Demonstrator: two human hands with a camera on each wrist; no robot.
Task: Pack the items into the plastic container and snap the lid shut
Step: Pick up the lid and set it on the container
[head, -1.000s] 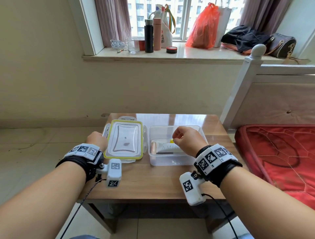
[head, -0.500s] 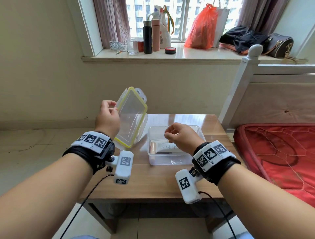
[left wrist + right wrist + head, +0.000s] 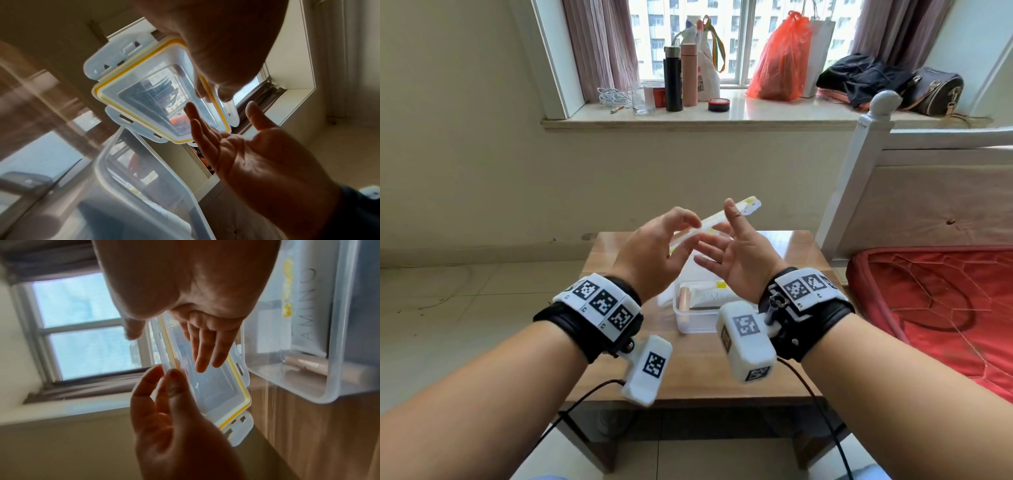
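Note:
A clear lid with a yellow seal (image 3: 743, 207) hangs tilted in the air above the clear plastic container (image 3: 686, 325) on the wooden table (image 3: 705, 377). My left hand (image 3: 688, 233) pinches the lid (image 3: 216, 386) by its long edge between thumb and fingertips (image 3: 171, 374). My right hand (image 3: 722, 240) is spread with its palm up and straight fingers (image 3: 205, 353) against the lid's (image 3: 148, 97) face. In the container (image 3: 333, 337) lie a white tube marked AMINO (image 3: 709, 298) and a pinkish cylinder (image 3: 685, 299).
A white bedpost (image 3: 859, 171) and a bed with a red mattress (image 3: 928, 301) stand close to the table's right side. The windowsill (image 3: 722, 116) behind holds bottles, a glass and a red bag (image 3: 780, 65). Tiled floor lies to the left.
My left hand lifted the lid off the table, tipped it and carried it right over the container. My right hand rose from the container and opened against the lid.

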